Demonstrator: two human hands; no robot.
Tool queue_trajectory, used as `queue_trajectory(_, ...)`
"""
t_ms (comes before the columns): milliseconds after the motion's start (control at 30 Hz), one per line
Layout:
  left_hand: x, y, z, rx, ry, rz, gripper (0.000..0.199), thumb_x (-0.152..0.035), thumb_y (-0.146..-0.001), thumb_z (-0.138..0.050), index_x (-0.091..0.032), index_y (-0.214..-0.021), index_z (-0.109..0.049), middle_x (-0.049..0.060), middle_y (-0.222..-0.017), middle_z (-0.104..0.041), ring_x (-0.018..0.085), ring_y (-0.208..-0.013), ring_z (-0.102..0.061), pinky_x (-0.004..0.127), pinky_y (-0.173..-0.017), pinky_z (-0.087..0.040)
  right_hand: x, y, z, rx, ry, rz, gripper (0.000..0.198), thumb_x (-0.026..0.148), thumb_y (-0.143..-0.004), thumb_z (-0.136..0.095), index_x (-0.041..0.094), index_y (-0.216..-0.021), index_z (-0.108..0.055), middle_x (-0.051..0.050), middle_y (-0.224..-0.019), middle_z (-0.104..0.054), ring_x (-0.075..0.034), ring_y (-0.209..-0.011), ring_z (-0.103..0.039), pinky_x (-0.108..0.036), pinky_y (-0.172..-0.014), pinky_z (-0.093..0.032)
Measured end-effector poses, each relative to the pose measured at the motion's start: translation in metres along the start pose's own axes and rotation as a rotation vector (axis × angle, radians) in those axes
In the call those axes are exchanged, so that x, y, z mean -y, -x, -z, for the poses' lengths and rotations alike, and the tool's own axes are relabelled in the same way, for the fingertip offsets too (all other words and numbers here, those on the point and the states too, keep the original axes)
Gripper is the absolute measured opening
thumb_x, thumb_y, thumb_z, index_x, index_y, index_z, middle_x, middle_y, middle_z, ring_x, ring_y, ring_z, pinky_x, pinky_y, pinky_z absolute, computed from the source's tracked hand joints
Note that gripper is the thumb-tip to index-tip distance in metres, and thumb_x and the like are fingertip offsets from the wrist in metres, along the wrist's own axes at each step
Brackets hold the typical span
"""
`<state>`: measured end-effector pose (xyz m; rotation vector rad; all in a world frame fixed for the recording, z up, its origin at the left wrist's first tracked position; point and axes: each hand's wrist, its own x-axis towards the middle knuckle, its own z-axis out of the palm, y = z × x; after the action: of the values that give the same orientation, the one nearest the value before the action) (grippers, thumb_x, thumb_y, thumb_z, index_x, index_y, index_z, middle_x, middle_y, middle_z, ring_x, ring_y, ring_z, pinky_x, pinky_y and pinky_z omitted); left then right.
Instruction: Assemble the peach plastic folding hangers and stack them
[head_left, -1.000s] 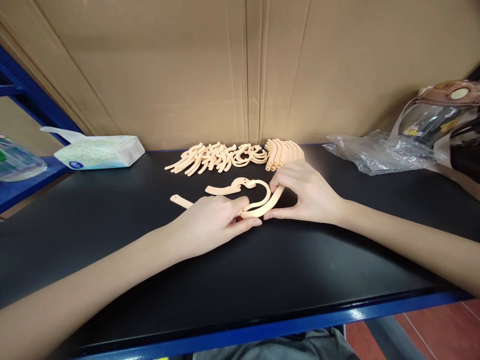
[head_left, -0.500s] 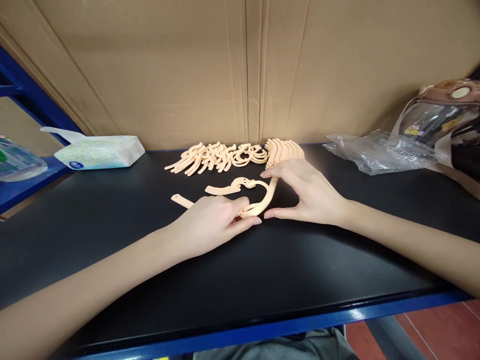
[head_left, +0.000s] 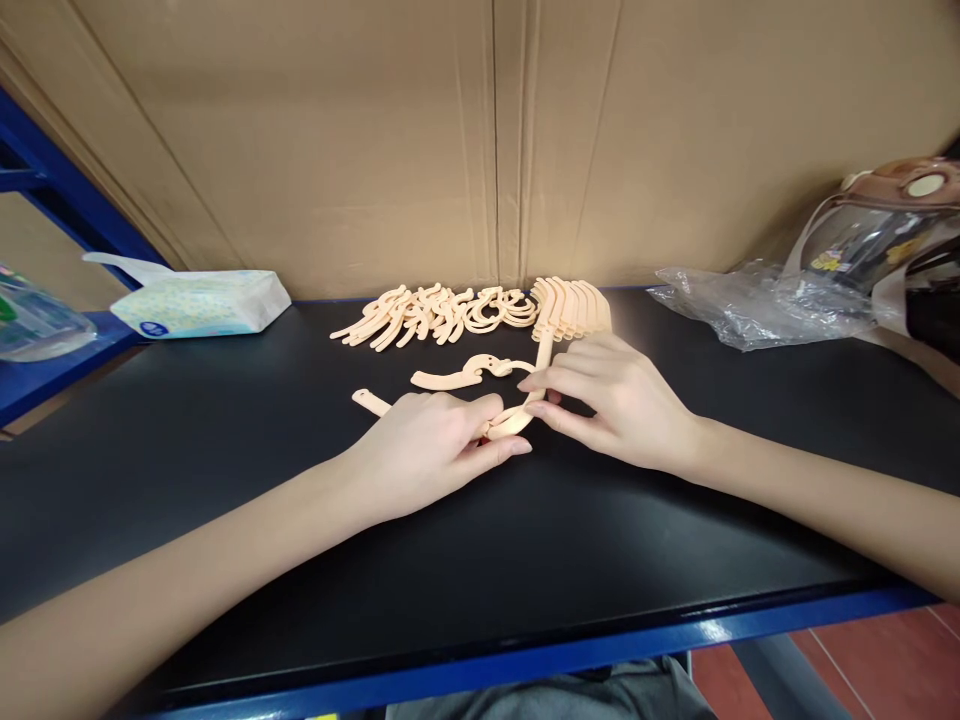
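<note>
Over the middle of the black table, my left hand (head_left: 427,440) is closed round a peach-coloured plastic piece, whose straight, holed end (head_left: 369,402) sticks out to the left. A curved peach piece (head_left: 510,422) overlaps it at the fingertips. My right hand (head_left: 611,400) is closed too, thumb and fingers pinching the upright arm (head_left: 543,350) of that curved piece. My fingers hide how the two parts meet. Just behind the hands lies another peach piece (head_left: 450,379) with a rounded, hook-like end and small dark holes.
Along the back sit a loose heap of small curved peach parts (head_left: 427,315) and a neat row of longer ones (head_left: 574,303). A tissue pack (head_left: 202,303) is at left. Crumpled clear plastic (head_left: 742,305) and a clear bottle (head_left: 870,240) stand right. Cardboard (head_left: 337,150) walls the back.
My right hand has come down and closed on the upright arm of the curved piece, from a wider, looser hold. My left hand keeps its grip and has shifted slightly right.
</note>
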<state>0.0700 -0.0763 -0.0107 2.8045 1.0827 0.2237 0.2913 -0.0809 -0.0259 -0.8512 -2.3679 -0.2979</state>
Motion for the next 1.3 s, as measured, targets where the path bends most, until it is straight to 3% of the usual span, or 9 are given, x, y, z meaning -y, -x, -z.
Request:
queue_trajectory(167,0.0,0.003,-0.001,-0.012,-0.024,-0.127,0.035,-0.045,-0.094,-0.05,-0.02,-0.072,-0.04,-0.006,-0.058,-0.049,0.011,-0.049,-0.046,0.023,-0.048,-0.025,-0.004,-0.001,0.002,0.053,0.033,-0.167,0.027,0.032,-0.096,-0.048,0.016,-0.082,-0.064,-0.001,-0.072,-0.063,-0.016,-0.071,-0.054,-0.03,-0.074,-0.037)
queue_trajectory(400,0.003,0.003,-0.001,-0.11,-0.034,-0.245,0.012,-0.031,-0.094,-0.055,-0.02,-0.096,-0.051,-0.003,-0.085,-0.063,0.013,-0.073,-0.059,0.022,-0.058,-0.036,-0.009,-0.002,0.001,0.201,0.09,-0.386,0.014,0.019,-0.092,-0.05,0.018,-0.08,-0.057,0.001,-0.072,-0.062,-0.015,-0.068,-0.054,-0.03,-0.074,-0.036)
queue_trajectory(500,0.004,0.002,-0.001,-0.134,-0.065,-0.271,0.009,-0.028,-0.096,-0.05,-0.019,-0.094,-0.053,-0.002,-0.087,-0.062,0.013,-0.078,-0.058,0.024,-0.061,-0.037,-0.009,-0.001,0.001,0.235,0.119,-0.44,0.012,0.014,-0.09,-0.049,0.015,-0.096,-0.059,-0.004,-0.082,-0.065,-0.017,-0.072,-0.057,-0.029,-0.07,-0.038)
queue_trajectory(600,0.005,0.002,-0.002,-0.145,-0.09,-0.29,0.014,-0.028,-0.097,-0.047,-0.019,-0.093,-0.056,-0.002,-0.086,-0.061,0.014,-0.08,-0.057,0.025,-0.064,-0.038,-0.009,0.0,0.001,0.234,0.151,-0.494,0.034,0.013,-0.09,-0.05,0.009,-0.123,-0.05,-0.007,-0.089,-0.067,-0.019,-0.074,-0.058,-0.029,-0.066,-0.039)
queue_trajectory(667,0.005,0.001,-0.003,-0.151,-0.097,-0.289,0.014,-0.028,-0.097,-0.047,-0.019,-0.095,-0.058,-0.002,-0.088,-0.061,0.014,-0.081,-0.056,0.025,-0.066,-0.039,-0.011,0.0,0.001,0.261,0.182,-0.465,0.034,0.013,-0.091,-0.048,0.009,-0.125,-0.052,-0.008,-0.09,-0.067,-0.02,-0.077,-0.059,-0.03,-0.069,-0.04)
queue_trajectory(900,0.01,-0.001,-0.005,-0.157,-0.097,-0.258,0.013,-0.028,-0.097,-0.049,-0.021,-0.099,-0.059,-0.003,-0.093,-0.062,0.014,-0.084,-0.056,0.025,-0.067,-0.041,-0.021,0.002,-0.002,0.323,0.316,-0.293,0.027,0.014,-0.096,-0.042,0.011,-0.101,-0.068,-0.009,-0.088,-0.065,-0.022,-0.084,-0.058,-0.032,-0.076,-0.039)
queue_trajectory(1133,0.009,-0.001,-0.004,-0.16,-0.092,-0.251,0.018,-0.031,-0.098,-0.046,-0.022,-0.101,-0.061,-0.002,-0.096,-0.064,0.015,-0.087,-0.058,0.027,-0.069,-0.045,-0.029,0.005,-0.004,0.346,0.351,-0.237,0.027,0.015,-0.096,-0.045,0.014,-0.105,-0.07,-0.006,-0.086,-0.061,-0.021,-0.08,-0.057,-0.031,-0.072,-0.036)
queue_trajectory(1300,0.015,-0.003,-0.005,-0.21,-0.112,-0.189,0.026,-0.028,-0.099,-0.041,-0.019,-0.111,-0.062,0.005,-0.119,-0.061,0.02,-0.107,-0.056,0.034,-0.089,-0.049,-0.033,0.005,-0.003,0.308,0.466,-0.153,0.03,0.016,-0.097,-0.041,0.011,-0.105,-0.069,-0.008,-0.087,-0.065,-0.022,-0.082,-0.057,-0.033,-0.075,-0.034)
